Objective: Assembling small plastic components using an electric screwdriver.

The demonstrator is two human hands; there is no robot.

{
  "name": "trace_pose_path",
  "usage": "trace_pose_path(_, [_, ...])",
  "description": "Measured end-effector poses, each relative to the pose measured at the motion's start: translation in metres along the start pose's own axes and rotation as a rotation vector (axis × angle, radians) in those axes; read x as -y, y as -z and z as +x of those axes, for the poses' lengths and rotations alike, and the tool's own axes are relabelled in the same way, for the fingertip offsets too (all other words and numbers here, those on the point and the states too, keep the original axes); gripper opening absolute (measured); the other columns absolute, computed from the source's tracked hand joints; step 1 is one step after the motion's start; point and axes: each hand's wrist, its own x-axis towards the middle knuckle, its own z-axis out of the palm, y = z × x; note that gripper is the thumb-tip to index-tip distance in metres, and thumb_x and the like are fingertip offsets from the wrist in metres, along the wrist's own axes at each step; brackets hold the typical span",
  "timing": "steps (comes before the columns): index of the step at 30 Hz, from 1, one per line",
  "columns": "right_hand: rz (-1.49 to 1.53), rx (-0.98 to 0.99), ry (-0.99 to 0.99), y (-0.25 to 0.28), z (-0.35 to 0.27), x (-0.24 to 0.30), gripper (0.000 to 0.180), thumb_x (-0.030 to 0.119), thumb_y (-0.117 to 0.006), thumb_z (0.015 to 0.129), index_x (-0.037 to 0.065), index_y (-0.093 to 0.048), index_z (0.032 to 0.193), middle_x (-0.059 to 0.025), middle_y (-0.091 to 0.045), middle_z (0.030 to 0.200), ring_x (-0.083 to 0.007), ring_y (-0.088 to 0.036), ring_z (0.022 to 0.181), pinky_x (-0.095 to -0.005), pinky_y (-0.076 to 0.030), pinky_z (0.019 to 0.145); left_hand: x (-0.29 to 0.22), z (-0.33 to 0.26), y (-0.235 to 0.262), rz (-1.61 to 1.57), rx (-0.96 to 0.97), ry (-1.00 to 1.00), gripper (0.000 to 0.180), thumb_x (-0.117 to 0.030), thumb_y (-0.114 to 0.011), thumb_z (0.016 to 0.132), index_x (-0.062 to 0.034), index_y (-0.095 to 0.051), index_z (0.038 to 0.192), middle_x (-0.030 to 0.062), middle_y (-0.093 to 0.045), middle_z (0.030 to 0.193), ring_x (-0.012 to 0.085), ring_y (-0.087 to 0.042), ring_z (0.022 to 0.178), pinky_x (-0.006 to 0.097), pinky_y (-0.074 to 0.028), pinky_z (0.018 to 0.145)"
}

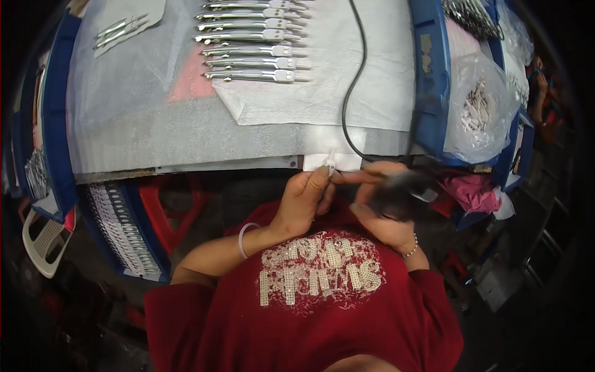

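At the table's near edge, my left hand (305,199) pinches a small pale metal piece (330,162) between thumb and fingers, over a bright white patch (315,161). Close beside it on the right, my right hand (387,228) is wrapped round a dark tool (401,193), smeared by motion, so its exact kind is unclear. One of the right hand's fingers reaches toward the small piece. A black cable (356,84) curves down the table toward the right hand. Farther back lie several slim silver metal pieces with pale ends (251,75), lined up in a row on white cloth.
A few more silver pieces (121,30) lie on a sheet at the far left. Blue bins (432,80) flank the table; at right is a plastic bag (482,115) of small metal parts. Below the left side are a parts-filled bin (121,229) and a red stool (166,217).
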Motion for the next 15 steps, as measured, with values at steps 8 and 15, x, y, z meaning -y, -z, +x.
trace_pose_path(8, [0.236,0.081,0.856,0.001,0.018,0.046,0.055,0.030,-0.069,0.084,0.009,-0.036,0.123,-0.0064,-0.060,0.078,-0.0153,-0.058,0.054,-0.0275,-0.048,0.047,-0.006,-0.002,0.000,0.051,0.005,0.058,0.025,-0.019,-0.047,0.099,0.0010,-0.061,0.102,-0.0028,-0.046,0.062,0.0040,-0.038,0.050,0.020,-0.030,0.046])
trace_pose_path(15, [0.296,0.178,0.942,-0.025,0.034,0.050,0.055,0.013,-0.080,0.071,0.008,-0.041,0.109,-0.0156,-0.064,0.080,-0.0258,-0.065,0.061,-0.0348,-0.055,0.054,-0.014,-0.003,0.001,-0.069,0.036,0.128,0.023,-0.018,-0.049,0.098,0.0007,-0.062,0.103,-0.0038,-0.048,0.063,0.0026,-0.036,0.049,0.018,-0.027,0.045])
